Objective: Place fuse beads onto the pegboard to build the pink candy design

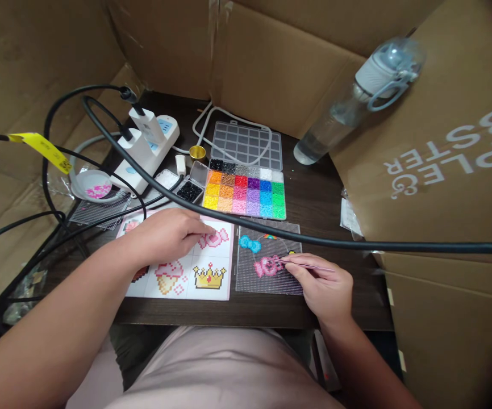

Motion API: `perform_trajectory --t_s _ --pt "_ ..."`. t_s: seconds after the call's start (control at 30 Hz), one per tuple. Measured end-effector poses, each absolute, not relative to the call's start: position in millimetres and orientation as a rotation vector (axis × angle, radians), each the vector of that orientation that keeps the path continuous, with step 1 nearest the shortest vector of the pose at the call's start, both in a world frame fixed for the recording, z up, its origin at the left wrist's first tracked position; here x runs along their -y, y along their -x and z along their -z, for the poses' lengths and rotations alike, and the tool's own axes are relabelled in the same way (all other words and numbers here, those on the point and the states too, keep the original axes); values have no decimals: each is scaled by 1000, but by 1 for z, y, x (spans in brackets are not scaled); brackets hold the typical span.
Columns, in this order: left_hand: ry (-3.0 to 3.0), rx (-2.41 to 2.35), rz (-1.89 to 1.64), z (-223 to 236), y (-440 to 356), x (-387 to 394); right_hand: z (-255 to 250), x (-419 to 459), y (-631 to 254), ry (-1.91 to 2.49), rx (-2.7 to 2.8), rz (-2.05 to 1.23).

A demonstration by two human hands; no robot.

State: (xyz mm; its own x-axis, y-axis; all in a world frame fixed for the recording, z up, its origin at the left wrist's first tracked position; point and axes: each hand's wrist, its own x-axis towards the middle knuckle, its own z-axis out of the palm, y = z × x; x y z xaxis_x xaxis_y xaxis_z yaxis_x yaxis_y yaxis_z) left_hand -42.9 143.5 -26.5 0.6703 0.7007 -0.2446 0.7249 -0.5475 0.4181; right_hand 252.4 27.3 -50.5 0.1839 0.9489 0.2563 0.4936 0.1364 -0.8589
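Observation:
My left hand [170, 234] rests on a white pattern sheet [212, 284] printed with a candy, an ice cream and a crown; its fingers are curled, the fingertips by the pink candy picture. My right hand [323, 287] pinches thin pink tweezers [309, 264], whose tip touches a pink bead figure [267, 265] on a clear pegboard [267, 281]. A blue bead bow [249, 243] sits at the pegboard's upper left. Behind lies an open box of sorted coloured beads [246, 193].
A thick black cable [357, 243] crosses above the table from left to right. A white power strip [146, 149] with plugs sits at back left, a water bottle [357, 96] leans at back right. Cardboard boxes [450, 170] wall the table. A small dish of pink beads [95, 184] stands left.

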Motion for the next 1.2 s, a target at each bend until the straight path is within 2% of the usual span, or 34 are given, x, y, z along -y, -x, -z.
perform_trajectory --t_s 0.23,0.43,0.53,0.67,0.87,1.2 --pt "-2319 -1018 -73 33 46 -144 52 -28 -271 1492 1316 -617" --pt "-2334 -1042 -81 27 45 -141 13 -80 -272 1362 1404 -528" --pt "-2339 -1056 -106 22 43 -139 1 -115 -252 1387 1511 -618" --pt "-2345 -1054 -90 21 43 -140 14 -147 -228 1394 1557 -763" --pt "-2340 -1065 5 28 44 -142 42 -149 -217 1450 1450 -790" --pt "-2332 -1042 -52 32 46 -142 44 -146 -215 1469 1422 -813"
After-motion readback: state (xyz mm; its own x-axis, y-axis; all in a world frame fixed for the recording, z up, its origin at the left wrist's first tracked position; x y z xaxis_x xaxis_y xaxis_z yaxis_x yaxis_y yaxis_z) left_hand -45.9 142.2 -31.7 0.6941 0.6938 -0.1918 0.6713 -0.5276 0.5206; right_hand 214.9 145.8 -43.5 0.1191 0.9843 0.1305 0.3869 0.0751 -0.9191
